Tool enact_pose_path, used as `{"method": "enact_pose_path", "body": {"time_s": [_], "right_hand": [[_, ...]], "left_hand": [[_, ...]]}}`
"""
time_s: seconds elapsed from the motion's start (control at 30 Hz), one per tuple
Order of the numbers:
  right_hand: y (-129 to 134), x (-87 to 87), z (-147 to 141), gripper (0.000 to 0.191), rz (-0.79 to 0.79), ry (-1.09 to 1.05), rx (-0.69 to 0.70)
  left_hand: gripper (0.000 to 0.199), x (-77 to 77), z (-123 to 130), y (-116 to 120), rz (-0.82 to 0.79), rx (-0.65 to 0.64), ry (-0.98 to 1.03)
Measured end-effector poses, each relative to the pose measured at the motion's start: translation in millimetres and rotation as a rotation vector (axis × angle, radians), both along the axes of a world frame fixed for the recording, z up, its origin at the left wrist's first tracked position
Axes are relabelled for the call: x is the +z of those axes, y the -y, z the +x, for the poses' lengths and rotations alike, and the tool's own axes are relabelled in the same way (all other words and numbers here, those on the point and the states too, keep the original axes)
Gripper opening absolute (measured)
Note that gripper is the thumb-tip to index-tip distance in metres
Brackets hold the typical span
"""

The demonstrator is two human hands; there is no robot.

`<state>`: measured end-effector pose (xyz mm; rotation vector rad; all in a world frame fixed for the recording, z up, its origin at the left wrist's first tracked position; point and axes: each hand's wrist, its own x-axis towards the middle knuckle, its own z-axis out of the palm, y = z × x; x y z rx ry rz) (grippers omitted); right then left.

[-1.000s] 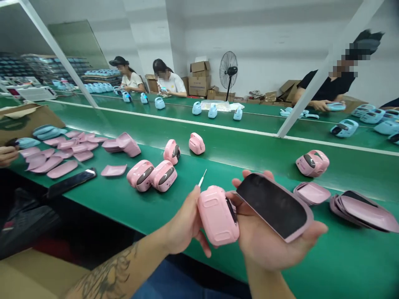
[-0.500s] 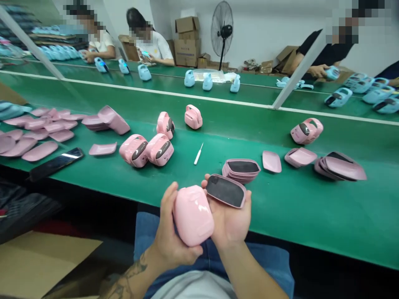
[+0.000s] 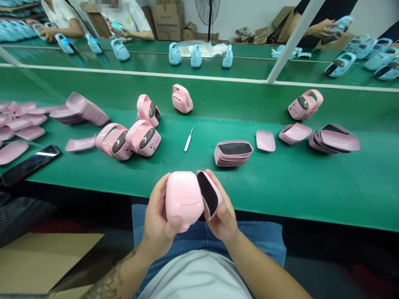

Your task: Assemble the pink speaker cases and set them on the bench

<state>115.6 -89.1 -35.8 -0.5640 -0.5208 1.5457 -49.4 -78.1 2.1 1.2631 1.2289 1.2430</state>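
Note:
My left hand (image 3: 160, 226) is closed around a glossy pink rounded plastic housing (image 3: 183, 197), its smooth face towards me and my thumb at its lower left. In my right hand (image 3: 225, 216) is a curved pink cover (image 3: 216, 189) with a black pad (image 3: 208, 194) on its inner face, tilted towards the housing's right side. The two parts are side by side; whether they touch is hard to tell. On the green bench (image 3: 264, 182) beyond my hands stands a stack of padded pink covers (image 3: 233, 154).
Several pink handled units (image 3: 144, 139) stand at left centre, near a white screwdriver (image 3: 188, 141). A phone (image 3: 31, 164) and loose pink covers (image 3: 14, 151) lie left. More cover stacks (image 3: 335, 139) sit right. Behind a rail, co-workers' hands (image 3: 324, 29) handle blue units.
My right hand has turned the padded cover from lying flat on the palm to standing on edge beside the housing. The housing has rotated in my left hand. The head view has tilted downward.

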Motion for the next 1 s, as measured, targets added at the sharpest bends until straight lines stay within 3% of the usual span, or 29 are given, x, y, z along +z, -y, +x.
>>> {"method": "enact_pose_path", "body": {"time_s": [0.23, 0.43, 0.73, 0.83, 1.0], "right_hand": [[-5.5, -1.8, 2.3, 0.100, 0.130, 0.126, 0.047], [-7.8, -5.6, 5.5, 0.107, 0.237, 0.235, 0.037], [-10.0, -20.3, 21.5, 0.120, 0.372, 0.553, 0.007], [-8.5, -20.2, 34.4, 0.116, 0.415, 0.735, -0.039], [0.6, -9.9, 50.8, 0.118, 0.558, 1.057, -0.085]], "left_hand": [[0.101, -4.3, 7.5, -2.1, 0.140, 0.002, 0.060], [0.102, -4.1, 9.8, -1.3, 0.094, 0.001, 0.075], [0.098, -9.1, 5.5, 3.1, 0.090, -0.202, 0.041], [0.100, -0.3, -3.2, -1.4, -0.054, -0.351, -0.006], [0.090, 29.2, -4.7, -16.4, -0.383, -0.548, 0.111]]}}
